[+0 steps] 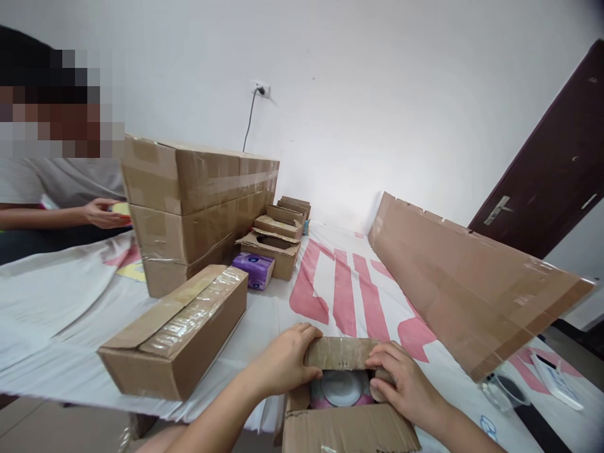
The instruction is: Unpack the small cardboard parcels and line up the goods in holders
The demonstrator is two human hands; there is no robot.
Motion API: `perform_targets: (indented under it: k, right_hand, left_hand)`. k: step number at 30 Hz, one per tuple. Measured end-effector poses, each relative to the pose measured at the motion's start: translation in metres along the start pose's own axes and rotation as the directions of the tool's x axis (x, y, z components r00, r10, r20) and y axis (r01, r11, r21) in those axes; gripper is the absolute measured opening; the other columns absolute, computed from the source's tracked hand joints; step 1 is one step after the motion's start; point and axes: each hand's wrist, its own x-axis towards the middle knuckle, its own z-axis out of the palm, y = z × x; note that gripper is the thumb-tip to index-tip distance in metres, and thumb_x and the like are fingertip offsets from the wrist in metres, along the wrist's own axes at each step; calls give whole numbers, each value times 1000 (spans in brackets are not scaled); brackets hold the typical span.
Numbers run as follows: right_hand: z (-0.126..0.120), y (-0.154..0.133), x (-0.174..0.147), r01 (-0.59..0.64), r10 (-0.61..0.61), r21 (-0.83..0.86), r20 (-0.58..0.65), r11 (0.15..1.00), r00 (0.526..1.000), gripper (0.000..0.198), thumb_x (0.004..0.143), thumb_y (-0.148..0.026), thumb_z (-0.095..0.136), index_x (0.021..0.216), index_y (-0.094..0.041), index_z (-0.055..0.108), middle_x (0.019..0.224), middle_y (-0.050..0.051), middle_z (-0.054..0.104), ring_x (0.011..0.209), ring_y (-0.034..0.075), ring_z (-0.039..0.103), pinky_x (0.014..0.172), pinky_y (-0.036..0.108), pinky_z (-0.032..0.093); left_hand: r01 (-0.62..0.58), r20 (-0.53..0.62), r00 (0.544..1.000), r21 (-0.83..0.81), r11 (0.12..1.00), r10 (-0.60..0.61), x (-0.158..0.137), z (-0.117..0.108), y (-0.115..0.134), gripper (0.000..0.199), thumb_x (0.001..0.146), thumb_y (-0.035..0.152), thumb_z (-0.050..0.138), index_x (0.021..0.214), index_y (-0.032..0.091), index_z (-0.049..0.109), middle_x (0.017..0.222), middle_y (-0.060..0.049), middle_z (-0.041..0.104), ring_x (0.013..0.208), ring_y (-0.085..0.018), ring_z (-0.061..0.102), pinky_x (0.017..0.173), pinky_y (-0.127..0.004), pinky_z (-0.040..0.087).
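A small open cardboard box [352, 431] lies before me at the near edge of the cloth-covered table. My left hand [295, 358] pinches the left end of its far flap [342, 353], thumb on the near side. Around the flap's right end, the fingers of my right hand [399, 380] are closed, the thumb at the opening. Inside the box shows a round white, lid-like piece [342, 387] with pink and purple around it. The lower part of that item is hidden by the box's near side.
Left stands a long taped carton [207, 343], behind it a stacked carton wall [202, 182]. A purple pack [253, 270] sits by a row of open boxes [276, 251]. A cardboard panel [453, 277] rises right, near a clear cup [504, 390]. Another person's hand [106, 214] holds something yellow.
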Motion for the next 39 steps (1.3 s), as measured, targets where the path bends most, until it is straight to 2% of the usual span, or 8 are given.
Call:
perform_targets:
  k: [11, 24, 28, 34, 39]
  right_hand:
    - [3, 6, 3, -4, 6, 63, -38, 998, 999, 26, 76, -9, 58, 98, -23, 64, 105, 6, 62, 102, 22, 58, 91, 40, 48]
    - [4, 9, 4, -5, 8, 46, -53, 999, 999, 22, 80, -11, 59, 97, -23, 64, 103, 6, 63, 100, 22, 57, 90, 39, 47]
    - [2, 5, 6, -7, 6, -14, -78, 1000, 997, 24, 77, -12, 65, 99, -23, 64, 101, 5, 65, 100, 24, 57, 89, 41, 46]
    - [4, 0, 15, 79, -91, -81, -148, 994, 985, 23, 79, -19, 68, 101, -24, 63, 108, 6, 65, 104, 25, 57, 91, 43, 46]
    - [7, -1, 24, 169, -179, -73, -158, 983, 971, 16, 92, -18, 52, 103, -24, 62, 103, 5, 69, 101, 21, 61, 90, 39, 47]
  left_hand:
    - [-5, 4, 1000, -34, 999, 5, 5, 0, -5, 47, 68, 33, 72, 112, 21, 62, 111, -6, 65, 106, -26, 60, 91, -34, 46]
    - [-31, 9, 999, -35, 999, 31, 3, 0, -7, 50, 71, 34, 71, 117, 18, 62, 113, -8, 64, 106, -27, 59, 93, -35, 46]
    - [-58, 2, 998, -29, 998, 58, 3, -1, -7, 48, 74, 35, 70, 118, 18, 62, 113, -9, 65, 107, -26, 59, 93, -35, 45]
    - [-84, -17, 996, -32, 996, 83, 3, -1, -8, 46, 79, 41, 67, 119, 18, 61, 113, -11, 66, 105, -27, 60, 91, -36, 46]
    - [-121, -28, 993, -125, 985, 118, 3, -2, -14, 42, 80, 38, 66, 117, 18, 61, 112, -9, 67, 102, -25, 62, 89, -34, 47]
